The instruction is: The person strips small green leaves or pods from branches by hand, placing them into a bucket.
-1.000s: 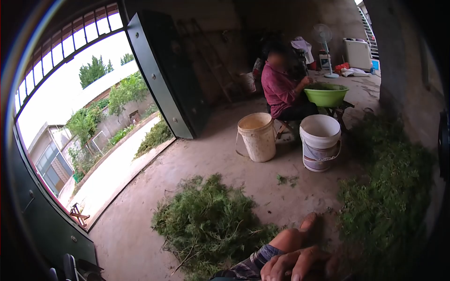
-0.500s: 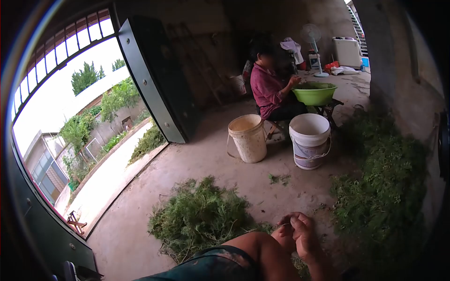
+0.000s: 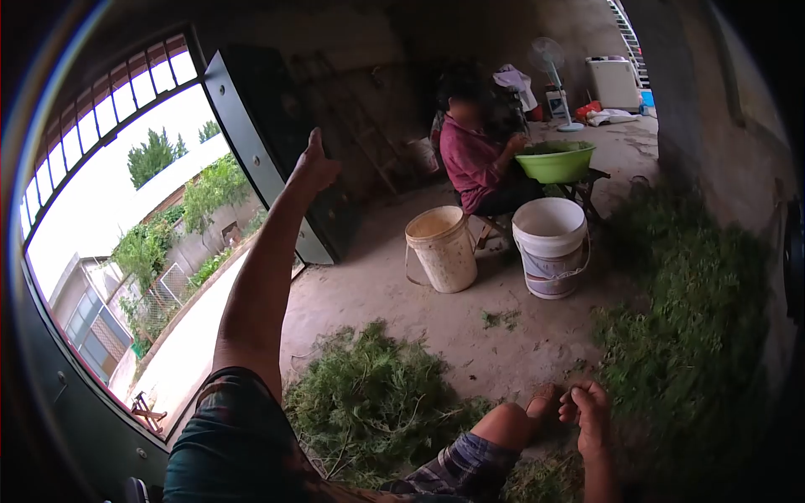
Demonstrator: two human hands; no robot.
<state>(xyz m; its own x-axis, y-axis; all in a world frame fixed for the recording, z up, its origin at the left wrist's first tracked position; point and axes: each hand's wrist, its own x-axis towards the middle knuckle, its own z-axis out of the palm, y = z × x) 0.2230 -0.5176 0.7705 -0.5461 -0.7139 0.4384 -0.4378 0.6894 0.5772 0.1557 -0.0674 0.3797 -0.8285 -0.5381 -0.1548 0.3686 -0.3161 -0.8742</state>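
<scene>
My left hand point(image 3: 317, 166) is stretched far out at the upper left, in front of the dark green door. Its thumb stands up, apart from the other fingers, and I see nothing in it. Low on the right, my right hand point(image 3: 587, 411) is curled closed beside my knee; whatever its fingers hold, if anything, is too small to make out. A heap of feathery green sprigs point(image 3: 377, 398) lies on the floor between my arms. More cut greenery point(image 3: 553, 478) lies below my right hand.
A beige bucket point(image 3: 442, 251) and a white bucket point(image 3: 550, 251) stand ahead. Behind them a person in a maroon shirt point(image 3: 470, 159) sits at a green basin point(image 3: 556, 163). Greenery point(image 3: 688, 335) is piled along the right wall. The metal door point(image 3: 260, 151) stands by the doorway.
My left hand has left my right hand's side and swung far up and to the left, its arm now extended. My right hand has shifted slightly right, still curled.
</scene>
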